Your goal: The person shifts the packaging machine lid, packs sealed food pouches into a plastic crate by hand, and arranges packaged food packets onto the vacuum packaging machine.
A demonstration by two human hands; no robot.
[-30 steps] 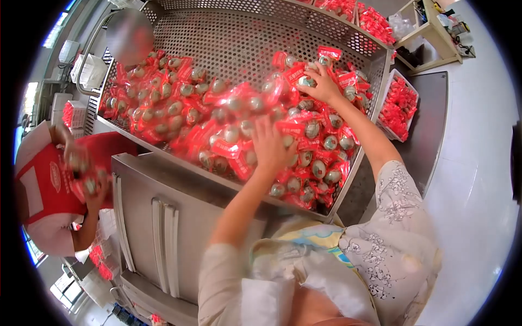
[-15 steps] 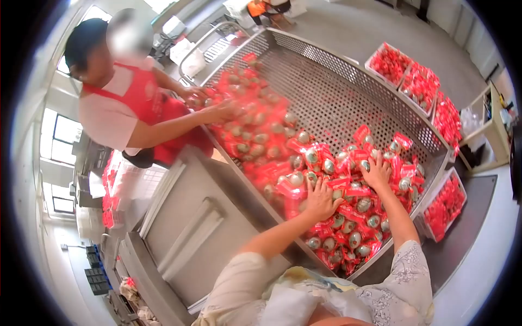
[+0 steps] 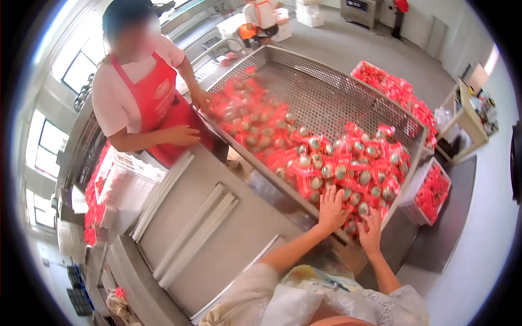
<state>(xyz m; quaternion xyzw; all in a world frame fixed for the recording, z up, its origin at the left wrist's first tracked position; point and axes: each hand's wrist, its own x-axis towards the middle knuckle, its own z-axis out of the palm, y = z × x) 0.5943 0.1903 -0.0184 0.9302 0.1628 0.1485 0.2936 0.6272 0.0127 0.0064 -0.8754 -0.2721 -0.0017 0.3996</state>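
Observation:
A large perforated metal tray (image 3: 321, 87) holds a wide heap of red-and-clear packets (image 3: 326, 171) with greenish egg-like items inside. My left hand (image 3: 332, 211) lies on packets by the tray's near edge, its fingers stretched out. Just right of it, my right hand (image 3: 370, 232) touches the packets at the near corner, fingers apart and slightly bent. Neither hand is closed round a packet. The far-left part of the heap is blurred.
A co-worker in a red apron (image 3: 159, 89) stands at the tray's left side, one hand near its rim. A metal cabinet (image 3: 217, 217) is at my left. White crates of red packets (image 3: 427, 190) stand right of the tray, and a wooden shelf (image 3: 467, 117) is beyond.
Both my hands have moved back toward the tray's near edge. The co-worker's hands have drawn away from the heap. The view has shifted, showing more of the room.

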